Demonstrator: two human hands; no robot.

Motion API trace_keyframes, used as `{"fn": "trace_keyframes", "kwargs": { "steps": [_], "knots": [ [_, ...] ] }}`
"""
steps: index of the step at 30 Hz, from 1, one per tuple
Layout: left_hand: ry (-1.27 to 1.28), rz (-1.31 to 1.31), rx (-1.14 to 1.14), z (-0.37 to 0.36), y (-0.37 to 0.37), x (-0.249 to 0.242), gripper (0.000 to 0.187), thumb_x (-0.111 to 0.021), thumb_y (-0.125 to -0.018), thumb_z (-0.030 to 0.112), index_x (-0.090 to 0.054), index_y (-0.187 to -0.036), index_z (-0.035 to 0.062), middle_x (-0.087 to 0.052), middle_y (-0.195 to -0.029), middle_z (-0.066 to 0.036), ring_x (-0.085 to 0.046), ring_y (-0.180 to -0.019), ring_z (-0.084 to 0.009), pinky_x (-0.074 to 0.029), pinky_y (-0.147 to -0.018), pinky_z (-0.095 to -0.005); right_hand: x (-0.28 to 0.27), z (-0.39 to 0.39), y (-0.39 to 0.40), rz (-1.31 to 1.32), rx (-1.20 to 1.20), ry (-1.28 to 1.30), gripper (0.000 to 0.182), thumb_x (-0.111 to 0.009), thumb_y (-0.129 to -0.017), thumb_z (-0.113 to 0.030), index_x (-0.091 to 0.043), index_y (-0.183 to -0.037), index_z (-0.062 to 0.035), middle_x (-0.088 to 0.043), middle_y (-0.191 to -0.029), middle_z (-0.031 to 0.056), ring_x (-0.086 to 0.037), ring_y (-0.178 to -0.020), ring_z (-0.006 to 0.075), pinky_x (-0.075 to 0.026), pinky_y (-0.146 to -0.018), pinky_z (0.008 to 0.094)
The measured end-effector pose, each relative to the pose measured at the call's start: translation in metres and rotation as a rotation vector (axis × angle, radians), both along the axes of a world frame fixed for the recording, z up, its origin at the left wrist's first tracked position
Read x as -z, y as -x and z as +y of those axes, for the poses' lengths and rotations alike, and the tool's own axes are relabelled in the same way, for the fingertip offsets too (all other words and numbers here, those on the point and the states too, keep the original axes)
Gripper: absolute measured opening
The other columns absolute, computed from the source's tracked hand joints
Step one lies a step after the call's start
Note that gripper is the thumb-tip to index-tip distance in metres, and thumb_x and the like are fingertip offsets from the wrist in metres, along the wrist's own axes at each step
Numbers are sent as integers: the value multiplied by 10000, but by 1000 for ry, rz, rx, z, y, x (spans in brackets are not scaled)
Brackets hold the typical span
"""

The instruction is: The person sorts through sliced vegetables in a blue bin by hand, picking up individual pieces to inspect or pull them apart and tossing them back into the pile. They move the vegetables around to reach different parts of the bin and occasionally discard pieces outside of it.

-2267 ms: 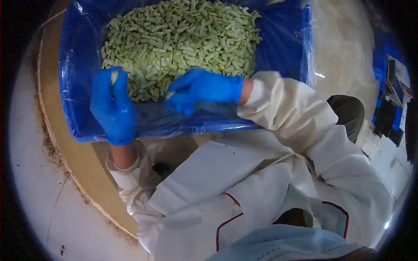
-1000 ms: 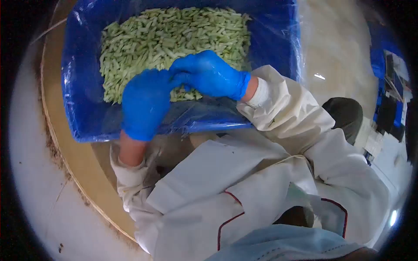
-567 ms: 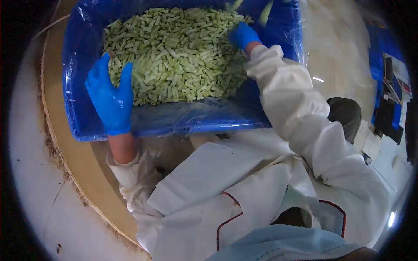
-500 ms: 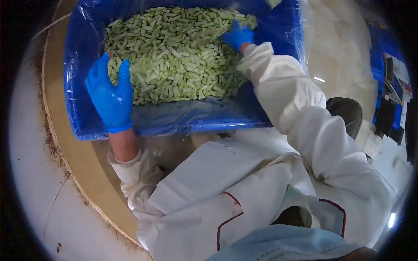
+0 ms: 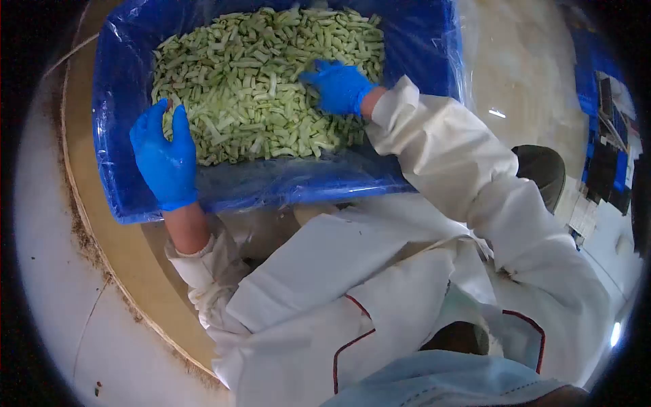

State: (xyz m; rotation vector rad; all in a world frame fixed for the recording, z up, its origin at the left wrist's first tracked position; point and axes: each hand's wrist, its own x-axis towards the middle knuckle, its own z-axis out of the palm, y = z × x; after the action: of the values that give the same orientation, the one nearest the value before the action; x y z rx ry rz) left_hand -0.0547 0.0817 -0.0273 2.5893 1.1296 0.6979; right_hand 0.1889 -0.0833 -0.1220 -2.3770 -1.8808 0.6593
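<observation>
A heap of cut pale-green vegetable pieces (image 5: pixel 251 95) lies in a blue crate (image 5: pixel 105 149) lined with clear plastic film. My right hand (image 5: pixel 337 87), in a blue glove, rests on the right part of the heap with its fingers stretched out to the left. At the heap's left edge is my left hand (image 5: pixel 163 152), also gloved in blue. Its thumb and fingers are apart and nothing shows between them. A bit of bare fingertip seems to show at the end of one finger of that glove.
The crate stands on a tan surface (image 5: pixel 129 264) with a curved, dirt-lined edge; pale floor (image 5: pixel 54 271) lies beyond it at left. Plastic film (image 5: pixel 285 193) covers the crate's near rim. Blue and dark items (image 5: pixel 603 163) are stacked at far right.
My right hand has moved left and nearer to me, from the far right corner of the heap onto its right-middle part. My left hand has hardly moved.
</observation>
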Motion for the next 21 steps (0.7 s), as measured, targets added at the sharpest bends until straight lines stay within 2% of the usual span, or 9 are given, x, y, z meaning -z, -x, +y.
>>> {"fn": "trace_keyframes", "kwargs": {
  "steps": [3,5,8,10,11,12,13,17,21],
  "knots": [
    [-3,-15,50,2,-1,-1,215,-641,-786,161,-632,-961,37,-616,-943,-137,-555,-919,-284,-436,-801,-363,10,-25,5,-117,-70,384,326,-602,-686,-247,-663,-980,-119,-628,-952,172,-596,-908,356,-484,-765,443],
    [-22,-28,98,3,-2,1,210,-642,-773,159,-627,-938,30,-615,-903,-145,-554,-882,-298,-439,-777,-371,-3,-45,16,160,-320,551,262,-579,-695,-267,-688,-843,-80,-648,-851,160,-616,-840,352,-488,-739,443],
    [-9,-2,88,1,-2,1,201,-642,-771,155,-628,-920,21,-620,-897,-142,-563,-856,-299,-444,-771,-367,-41,-50,13,155,-397,610,283,-552,-710,-277,-675,-848,-63,-647,-887,161,-619,-832,346,-491,-721,442],
    [19,14,60,-3,-4,-1,195,-642,-770,158,-632,-910,22,-622,-899,-142,-566,-854,-298,-446,-767,-367,-31,-41,-21,30,-277,431,272,-526,-736,-257,-670,-853,-59,-641,-909,169,-617,-850,343,-493,-724,435],
    [29,28,50,-3,-4,-3,192,-642,-770,160,-634,-904,23,-623,-900,-141,-568,-853,-298,-447,-765,-367,-46,-20,-32,-100,-177,488,263,-498,-768,-226,-662,-895,-65,-638,-922,168,-618,-851,338,-495,-729,430],
    [39,33,62,-2,-2,-1,202,-637,-780,174,-635,-914,22,-624,-915,-145,-570,-875,-298,-442,-784,-366,-34,-10,-55,-159,-79,354,247,-490,-785,-184,-653,-922,-60,-637,-921,169,-619,-853,336,-502,-723,424],
    [47,38,71,0,0,2,213,-632,-791,187,-637,-923,21,-625,-931,-149,-572,-896,-297,-438,-802,-364,-3,3,-79,-298,67,78,169,-530,-720,-135,-666,-784,-57,-642,-814,163,-630,-741,321,-513,-651,403],
    [88,61,63,2,2,4,222,-630,-800,205,-643,-914,16,-629,-927,-159,-579,-903,-305,-438,-811,-368,66,9,-141,-523,210,67,163,-526,-733,-164,-651,-770,-66,-634,-784,151,-625,-722,305,-505,-637,393],
    [41,54,75,1,5,8,202,-637,-787,197,-645,-887,21,-632,-885,-150,-586,-852,-304,-454,-764,-369,66,10,-131,-464,166,137,203,-512,-759,-201,-645,-832,-65,-632,-825,148,-619,-759,310,-499,-668,395]
  ]
}}
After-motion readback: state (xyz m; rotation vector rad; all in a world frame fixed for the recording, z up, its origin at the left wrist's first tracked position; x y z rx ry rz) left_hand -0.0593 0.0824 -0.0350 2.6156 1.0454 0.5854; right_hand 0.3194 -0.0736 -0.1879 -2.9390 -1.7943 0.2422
